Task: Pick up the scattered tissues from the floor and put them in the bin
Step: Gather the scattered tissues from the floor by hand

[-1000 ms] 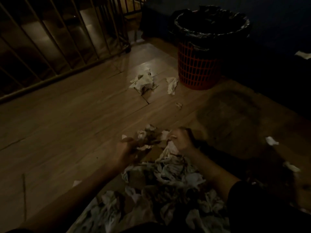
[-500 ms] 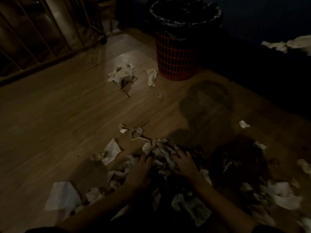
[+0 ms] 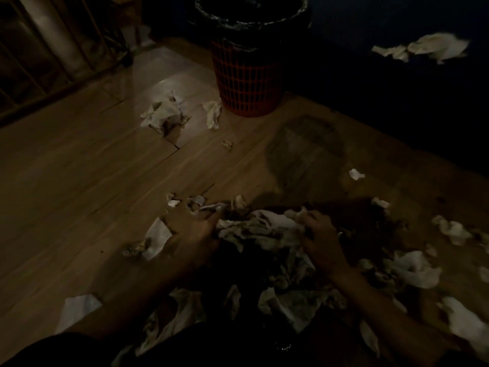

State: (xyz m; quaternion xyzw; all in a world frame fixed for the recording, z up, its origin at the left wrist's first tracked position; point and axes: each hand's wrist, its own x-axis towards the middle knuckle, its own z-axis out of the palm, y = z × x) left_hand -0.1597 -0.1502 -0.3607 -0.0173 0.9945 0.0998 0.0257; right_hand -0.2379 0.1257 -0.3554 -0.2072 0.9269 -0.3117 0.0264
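Note:
A red mesh bin with a black liner stands on the wooden floor at the top centre. Crumpled white tissues lie scattered over the floor. A heap of tissues lies between my hands in the lower middle. My left hand presses against the heap's left side with its fingers along it. My right hand curls round the heap's right side and grips tissue. A larger crumpled tissue and a smaller tissue lie just left of the bin.
A metal railing runs along the far left. A dark raised surface fills the right back, with a white tissue wad on it. More tissues litter the floor to my right, and flat pieces lie to my left.
The view has shifted right and nearer the floor. My hands dropped from holding a raised wad onto the floor heap, then spread apart round its two sides.

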